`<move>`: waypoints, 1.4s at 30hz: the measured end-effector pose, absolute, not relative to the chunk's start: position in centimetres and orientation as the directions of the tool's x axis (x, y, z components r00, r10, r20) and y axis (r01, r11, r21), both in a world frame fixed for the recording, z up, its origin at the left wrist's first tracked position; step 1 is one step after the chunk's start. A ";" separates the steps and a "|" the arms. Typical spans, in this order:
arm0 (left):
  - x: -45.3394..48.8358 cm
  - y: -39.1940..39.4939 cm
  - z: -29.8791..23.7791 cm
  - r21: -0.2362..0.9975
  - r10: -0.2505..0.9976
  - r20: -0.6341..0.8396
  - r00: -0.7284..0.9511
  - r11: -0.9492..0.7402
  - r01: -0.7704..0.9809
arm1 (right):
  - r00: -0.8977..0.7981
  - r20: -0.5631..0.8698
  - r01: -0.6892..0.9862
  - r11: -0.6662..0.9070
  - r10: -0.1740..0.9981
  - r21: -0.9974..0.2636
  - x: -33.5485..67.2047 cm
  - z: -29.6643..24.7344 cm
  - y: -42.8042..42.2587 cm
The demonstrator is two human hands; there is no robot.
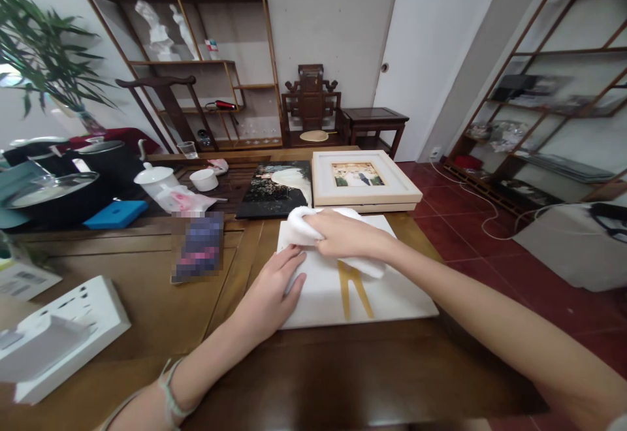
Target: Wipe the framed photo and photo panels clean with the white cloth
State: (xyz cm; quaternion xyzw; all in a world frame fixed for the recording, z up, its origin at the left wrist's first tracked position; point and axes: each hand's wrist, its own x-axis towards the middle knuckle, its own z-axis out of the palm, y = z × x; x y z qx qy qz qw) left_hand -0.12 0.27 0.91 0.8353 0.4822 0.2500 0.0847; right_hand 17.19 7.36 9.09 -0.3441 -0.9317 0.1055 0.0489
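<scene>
A white flat board (pixel 392 294) with a gold mark on it lies on the wooden table (pixel 318 379) in front of me. My right hand (pixel 343 234) is closed on a white cloth (pixel 300 225) and presses it onto the board's far part. Lying flat on the board's left edge is my left hand (pixel 272 290), fingers stretched out and holding nothing. Just behind the board stand a white framed photo (pixel 362 179) and a dark photo print (pixel 277 189).
At the far left of the table are dark pots (pixel 59 189), a white teapot (pixel 155 179), a small white bowl (pixel 204 179) and a blue box (pixel 116 213). A white frame (pixel 59 333) lies near left. Shelves, chairs and red floor tiles surround the table.
</scene>
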 end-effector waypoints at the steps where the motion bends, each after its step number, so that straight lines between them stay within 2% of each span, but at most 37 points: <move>1: -0.2 0.3 0.7 0.368 0.847 0.337 0.412 -0.521 0.770 | -0.742 0.014 0.650 0.725 0.670 -0.230 17.7 9.2 7.4; 7: -0.3 0.2 0.4 0.350 0.857 0.318 0.404 -0.503 0.791 | -0.626 -0.002 0.761 0.610 0.780 -0.220 23.9 8.8 7.4; 13: -0.2 0.3 0.3 0.365 0.854 0.338 0.395 -0.506 0.782 | -0.544 0.015 0.820 0.536 0.839 -0.200 28.5 6.5 5.6; 19: -0.2 0.3 0.4 0.364 0.855 0.335 0.396 -0.505 0.782 | -0.672 0.148 0.706 0.688 0.725 -0.166 28.7 3.9 3.8; 24: -0.1 0.3 0.7 0.344 0.858 0.325 0.397 -0.498 0.796 | -0.707 0.168 0.659 0.726 0.687 -0.197 27.9 3.4 4.3; 29: -0.2 0.3 0.7 0.312 0.855 0.310 0.417 -0.505 0.805 | -0.696 0.088 0.688 0.696 0.713 -0.205 27.8 4.4 2.8; 33: -0.2 0.2 0.6 0.288 0.843 0.320 0.432 -0.521 0.803 | -0.682 -0.015 0.712 0.660 0.731 -0.239 29.2 5.6 -2.1; 37: -0.2 0.1 0.4 0.284 0.832 0.332 0.445 -0.538 0.794 | -0.724 -0.066 0.671 0.679 0.687 -0.299 30.9 6.1 -6.8; 42: -0.2 0.2 0.3 0.284 0.831 0.329 0.449 -0.540 0.792 | -0.664 -0.103 0.733 0.617 0.741 -0.288 29.9 6.7 -4.7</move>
